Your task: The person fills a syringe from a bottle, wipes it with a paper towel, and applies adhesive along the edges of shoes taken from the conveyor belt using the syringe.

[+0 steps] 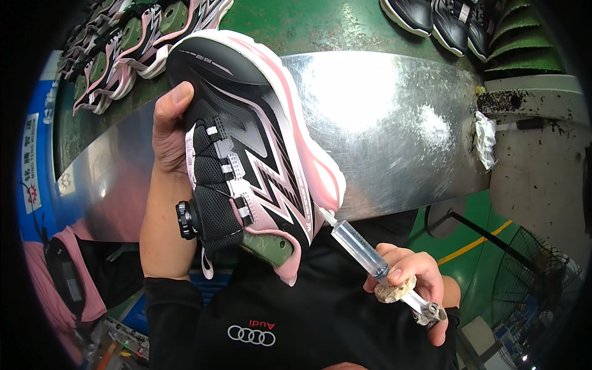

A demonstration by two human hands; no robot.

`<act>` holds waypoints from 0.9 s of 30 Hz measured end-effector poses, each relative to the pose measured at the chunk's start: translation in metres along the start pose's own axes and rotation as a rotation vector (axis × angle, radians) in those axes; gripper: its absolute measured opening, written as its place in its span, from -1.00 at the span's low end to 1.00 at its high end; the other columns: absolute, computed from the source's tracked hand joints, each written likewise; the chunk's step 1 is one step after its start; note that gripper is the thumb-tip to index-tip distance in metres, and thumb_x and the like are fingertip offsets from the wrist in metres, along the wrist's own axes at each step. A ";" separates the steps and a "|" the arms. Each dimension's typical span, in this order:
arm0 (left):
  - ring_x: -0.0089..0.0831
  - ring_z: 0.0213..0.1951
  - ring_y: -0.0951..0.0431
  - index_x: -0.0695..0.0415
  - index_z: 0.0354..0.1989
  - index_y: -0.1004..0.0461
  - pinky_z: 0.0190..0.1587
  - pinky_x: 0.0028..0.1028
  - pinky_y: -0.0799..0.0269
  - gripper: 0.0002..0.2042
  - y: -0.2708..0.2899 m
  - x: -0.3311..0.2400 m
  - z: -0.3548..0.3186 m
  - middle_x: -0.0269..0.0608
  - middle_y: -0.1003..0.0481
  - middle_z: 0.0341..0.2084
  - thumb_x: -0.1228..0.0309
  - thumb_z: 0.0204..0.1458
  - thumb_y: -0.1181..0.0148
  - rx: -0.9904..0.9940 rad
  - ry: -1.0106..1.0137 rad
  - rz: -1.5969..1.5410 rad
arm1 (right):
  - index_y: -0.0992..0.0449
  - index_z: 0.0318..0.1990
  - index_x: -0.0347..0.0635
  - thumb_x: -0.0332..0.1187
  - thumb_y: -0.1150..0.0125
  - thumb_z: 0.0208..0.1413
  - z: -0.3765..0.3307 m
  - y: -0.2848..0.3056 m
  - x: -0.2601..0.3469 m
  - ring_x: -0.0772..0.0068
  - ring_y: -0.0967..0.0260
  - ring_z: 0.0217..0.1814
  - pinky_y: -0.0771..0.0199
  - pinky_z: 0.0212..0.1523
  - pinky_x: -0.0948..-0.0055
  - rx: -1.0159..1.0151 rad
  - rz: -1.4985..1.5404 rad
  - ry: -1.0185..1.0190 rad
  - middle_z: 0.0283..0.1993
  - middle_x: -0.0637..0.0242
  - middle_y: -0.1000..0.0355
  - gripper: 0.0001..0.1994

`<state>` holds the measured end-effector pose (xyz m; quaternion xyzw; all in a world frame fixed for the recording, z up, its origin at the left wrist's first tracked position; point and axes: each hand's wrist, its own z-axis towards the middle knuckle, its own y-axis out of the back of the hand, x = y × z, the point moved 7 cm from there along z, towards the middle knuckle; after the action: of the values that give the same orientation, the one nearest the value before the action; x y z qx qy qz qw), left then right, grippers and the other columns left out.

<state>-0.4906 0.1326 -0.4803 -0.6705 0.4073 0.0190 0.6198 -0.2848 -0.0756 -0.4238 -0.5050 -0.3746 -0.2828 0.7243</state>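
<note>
A black and pink sneaker [274, 132] is tilted up in my left hand [169, 132], its toe pointing away. My left thumb lies along its side near the toe; the other fingers are mostly hidden behind it. A round black dial [186, 220] sits on the tongue, and a green piece [269, 246] shows in the heel opening. My right hand [419, 274] is closed around a clear syringe [364, 250], with pale wrapping around its flange and plunger end. The syringe's nozzle points at the seam between upper and pink-white sole near the heel; whether it touches is unclear.
A shiny metal sheet [394, 179] covers the bench, with white residue [435, 128] on it. More pink and black shoes [123, 55] are piled at the far left, and black shoes [450, 24] at the far right. Crumpled white material [485, 140] lies on the right edge. A fan [530, 283] stands at lower right.
</note>
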 end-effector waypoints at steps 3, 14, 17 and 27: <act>-0.24 -0.18 -0.55 0.33 -0.07 -0.40 -0.08 -0.29 -0.48 -0.60 -0.005 0.000 0.000 -0.01 -0.51 -0.19 0.30 -0.03 -0.08 -0.019 0.015 -0.004 | -0.29 0.05 -0.38 0.35 -0.31 -0.38 -0.004 0.001 0.001 0.37 -0.25 -0.22 -0.10 -0.19 0.45 0.003 -0.011 0.020 -0.13 0.11 -0.40 -0.01; -0.29 -0.22 -0.54 0.26 -0.12 -0.43 -0.10 -0.34 -0.46 -0.63 0.009 -0.003 0.002 -0.09 -0.52 -0.22 0.27 -0.05 -0.12 -0.119 -0.003 0.023 | -0.30 0.05 -0.39 0.32 -0.32 -0.37 -0.016 0.006 -0.007 0.33 -0.30 -0.24 -0.12 -0.21 0.43 -0.012 -0.043 0.066 -0.14 0.09 -0.40 -0.03; -0.30 -0.22 -0.54 0.26 -0.13 -0.44 -0.09 -0.35 -0.46 -0.64 -0.004 -0.003 -0.002 -0.10 -0.53 -0.23 0.25 -0.04 -0.11 -0.047 -0.058 0.042 | -0.31 0.04 -0.39 0.31 -0.33 -0.37 -0.018 0.008 -0.010 0.33 -0.29 -0.25 -0.12 -0.22 0.42 -0.006 -0.039 0.078 -0.14 0.10 -0.41 -0.04; -0.32 -0.16 -0.51 0.17 -0.12 -0.44 -0.05 -0.32 -0.46 -0.65 0.013 -0.013 -0.001 -0.16 -0.49 -0.19 0.34 -0.13 -0.17 -0.233 -0.054 0.100 | -0.30 0.05 -0.39 0.28 -0.35 -0.37 -0.023 0.017 -0.018 0.34 -0.27 -0.28 -0.10 -0.26 0.42 -0.001 -0.017 0.125 -0.12 0.15 -0.42 -0.04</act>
<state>-0.5070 0.1399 -0.4840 -0.7161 0.4183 0.1151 0.5468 -0.2760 -0.0912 -0.4523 -0.4835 -0.3331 -0.3202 0.7435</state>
